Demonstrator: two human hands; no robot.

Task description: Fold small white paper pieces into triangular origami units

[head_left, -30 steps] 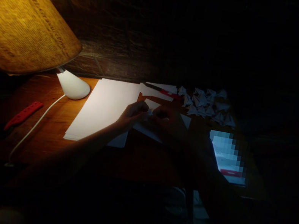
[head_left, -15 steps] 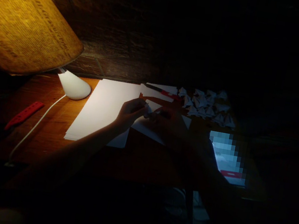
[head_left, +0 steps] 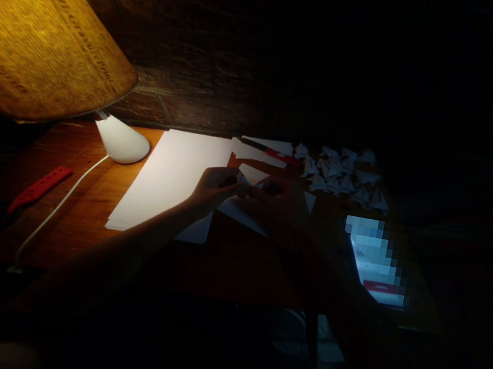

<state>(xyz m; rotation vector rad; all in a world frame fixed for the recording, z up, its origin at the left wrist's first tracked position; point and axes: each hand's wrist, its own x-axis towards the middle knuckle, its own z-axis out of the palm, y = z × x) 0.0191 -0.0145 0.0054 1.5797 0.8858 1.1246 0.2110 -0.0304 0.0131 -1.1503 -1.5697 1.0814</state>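
Note:
My left hand (head_left: 215, 186) and my right hand (head_left: 279, 206) meet over the middle of a wooden desk (head_left: 80, 206). Both pinch a small white piece of paper (head_left: 243, 179) between their fingertips. The right hand is in deep shadow. Under the hands lies a white sheet (head_left: 242, 209). A larger stack of white paper (head_left: 171, 177) lies to the left of it. A heap of several small folded paper pieces (head_left: 343, 176) sits at the back right.
A yellow printed lampshade (head_left: 40, 27) fills the upper left, over a white lamp base (head_left: 121, 141) and its cord (head_left: 56, 208). A red strip (head_left: 38, 189) lies at the left. A lit phone screen (head_left: 376, 261) glows at the right. A red pen (head_left: 275, 153) lies behind the hands.
The hands have shifted slightly, with the fingertips drawn closer together on the small paper piece. Nothing else has moved.

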